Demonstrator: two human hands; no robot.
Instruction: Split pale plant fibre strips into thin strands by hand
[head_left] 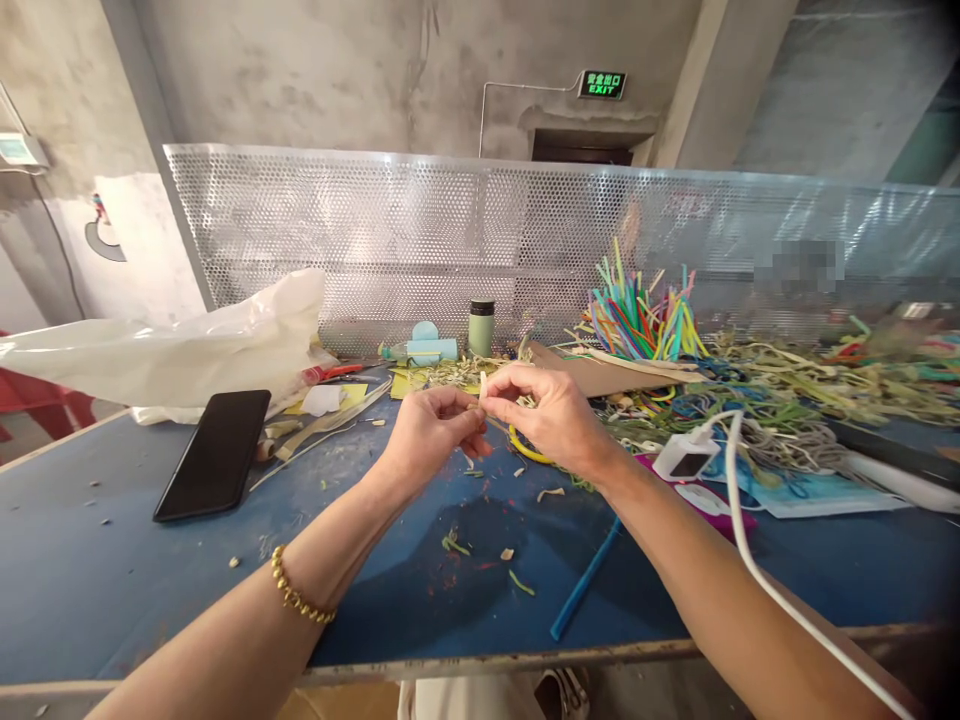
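Both my hands meet above the middle of the blue table (105,580). My left hand (435,430) is closed in a pinch, a gold bead bracelet (296,592) on its wrist. My right hand (551,415) is also closed, pinching a small pale strip (483,385) that stands up between the two hands. A yellow ring (525,447) lies on the table just under my right hand. Small cut scraps (454,543) lie scattered below the hands.
A black phone (214,452) lies at the left beside a white plastic bag (187,345). A green bottle (481,328) stands at the perforated metal screen (375,230). Coloured sticks (641,320) and tangled strips (795,385) fill the right. A white charger (686,458), its cable and a blue stick (585,580) lie near my right arm.
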